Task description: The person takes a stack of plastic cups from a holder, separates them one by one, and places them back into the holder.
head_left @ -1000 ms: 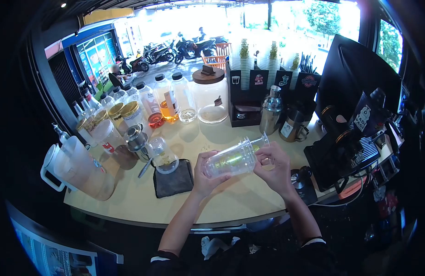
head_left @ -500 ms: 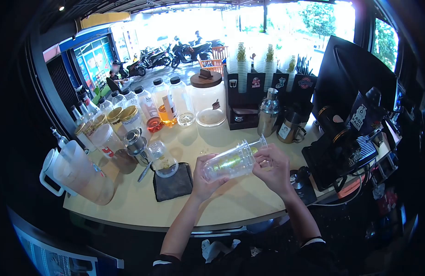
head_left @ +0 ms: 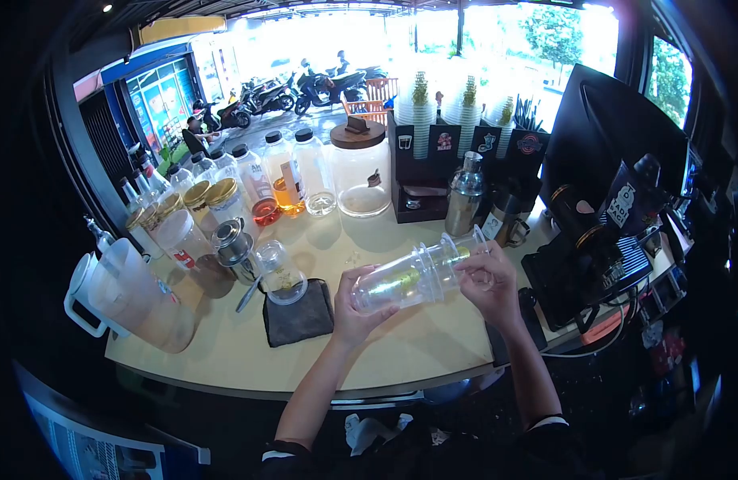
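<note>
Clear plastic cups point(head_left: 394, 282) with a green print lie nested and tilted in the air over the counter. Wrapped around the body of this stack is my left hand point(head_left: 358, 318). The fingers of my right hand point(head_left: 492, 286) close on the rim end of a clear plastic cup point(head_left: 458, 254), partly drawn out of the stack toward the right. Left of my hands, another clear cup point(head_left: 278, 268) stands upside down at the edge of a folded black cloth point(head_left: 301, 320).
On the left stand a plastic pitcher point(head_left: 137, 300), lidded jars point(head_left: 223, 200) and several bottles point(head_left: 283, 180). A wood-lidded glass jar point(head_left: 361, 180) stands at the back. To its right are a black cup holder point(head_left: 417, 180), a metal shaker point(head_left: 465, 196) and a coffee machine point(head_left: 601, 240).
My right hand has moved right, sliding the outer cup further out of the stack. My left hand stays nearly in place around the remaining cups.
</note>
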`<state>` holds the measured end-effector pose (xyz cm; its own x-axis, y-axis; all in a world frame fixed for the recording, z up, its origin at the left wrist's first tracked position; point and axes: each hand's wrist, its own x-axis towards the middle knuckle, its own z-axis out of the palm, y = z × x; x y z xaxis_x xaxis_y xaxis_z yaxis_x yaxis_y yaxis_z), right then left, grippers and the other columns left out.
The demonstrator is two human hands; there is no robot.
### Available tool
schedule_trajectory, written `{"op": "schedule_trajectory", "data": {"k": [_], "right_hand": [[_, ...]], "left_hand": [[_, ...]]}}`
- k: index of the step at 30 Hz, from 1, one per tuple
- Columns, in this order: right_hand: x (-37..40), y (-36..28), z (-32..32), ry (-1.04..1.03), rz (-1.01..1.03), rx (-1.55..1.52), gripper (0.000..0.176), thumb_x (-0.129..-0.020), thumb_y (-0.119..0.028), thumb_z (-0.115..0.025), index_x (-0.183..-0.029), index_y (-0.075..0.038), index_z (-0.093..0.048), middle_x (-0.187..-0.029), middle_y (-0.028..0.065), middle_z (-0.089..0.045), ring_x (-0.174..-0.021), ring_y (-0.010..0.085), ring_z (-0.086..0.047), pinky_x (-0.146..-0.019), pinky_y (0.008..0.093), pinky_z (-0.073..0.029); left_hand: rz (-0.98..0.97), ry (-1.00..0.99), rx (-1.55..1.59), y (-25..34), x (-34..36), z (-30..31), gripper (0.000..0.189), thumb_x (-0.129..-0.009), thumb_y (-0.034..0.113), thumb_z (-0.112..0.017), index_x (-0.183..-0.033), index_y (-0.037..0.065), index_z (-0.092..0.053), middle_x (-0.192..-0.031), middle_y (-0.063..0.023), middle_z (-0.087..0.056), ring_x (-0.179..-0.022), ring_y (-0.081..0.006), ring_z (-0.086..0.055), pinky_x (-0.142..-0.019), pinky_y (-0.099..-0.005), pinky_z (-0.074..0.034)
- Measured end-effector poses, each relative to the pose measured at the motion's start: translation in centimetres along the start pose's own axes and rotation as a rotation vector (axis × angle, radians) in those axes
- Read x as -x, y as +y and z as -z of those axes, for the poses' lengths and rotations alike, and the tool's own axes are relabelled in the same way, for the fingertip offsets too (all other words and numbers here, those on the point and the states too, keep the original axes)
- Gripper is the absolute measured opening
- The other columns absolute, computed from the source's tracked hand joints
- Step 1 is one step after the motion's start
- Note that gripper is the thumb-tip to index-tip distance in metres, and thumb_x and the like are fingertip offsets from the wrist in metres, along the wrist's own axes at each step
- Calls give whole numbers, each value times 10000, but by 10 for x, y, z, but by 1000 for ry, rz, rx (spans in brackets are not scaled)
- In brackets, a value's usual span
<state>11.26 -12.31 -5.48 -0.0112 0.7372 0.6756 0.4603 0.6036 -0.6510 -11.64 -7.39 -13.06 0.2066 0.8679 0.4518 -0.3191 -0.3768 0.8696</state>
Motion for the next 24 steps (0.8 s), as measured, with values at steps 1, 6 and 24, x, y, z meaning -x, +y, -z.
{"op": "schedule_trajectory", "data": {"k": [1, 6, 24], "right_hand": [[0, 4, 2, 0, -1, -1, 206, -729, 68, -597, -902, -21, -664, -931, 78, -519, -797, 120, -586, -686, 227, -489], [3, -1, 0, 18, 17, -285, 633, -718, 90, -581, -1317, -29, -413, -993, 94, -523, -841, 153, -578, -840, 282, -454], [-14, -8, 3, -103, -583, -611, 240, -876, -31, -579, -1074, -27, -444, -848, 61, -552, -632, 114, -603, -532, 232, -496]], "left_hand": [[1, 0, -1, -3, -1, 3, 724, -624, 170, -852, -1189, 38, -419, -1218, -115, -480, -1142, -223, -501, -938, -360, -475], [-27, 43, 94, -7, -4, 9, 647, -668, 171, -796, -1177, 26, -425, -1127, -89, -505, -1078, -198, -532, -924, -351, -477], [-117, -138, -116, -15, 0, 5, 648, -627, 67, -812, -1156, 47, -438, -1131, -95, -515, -1068, -182, -532, -918, -314, -466]]}}
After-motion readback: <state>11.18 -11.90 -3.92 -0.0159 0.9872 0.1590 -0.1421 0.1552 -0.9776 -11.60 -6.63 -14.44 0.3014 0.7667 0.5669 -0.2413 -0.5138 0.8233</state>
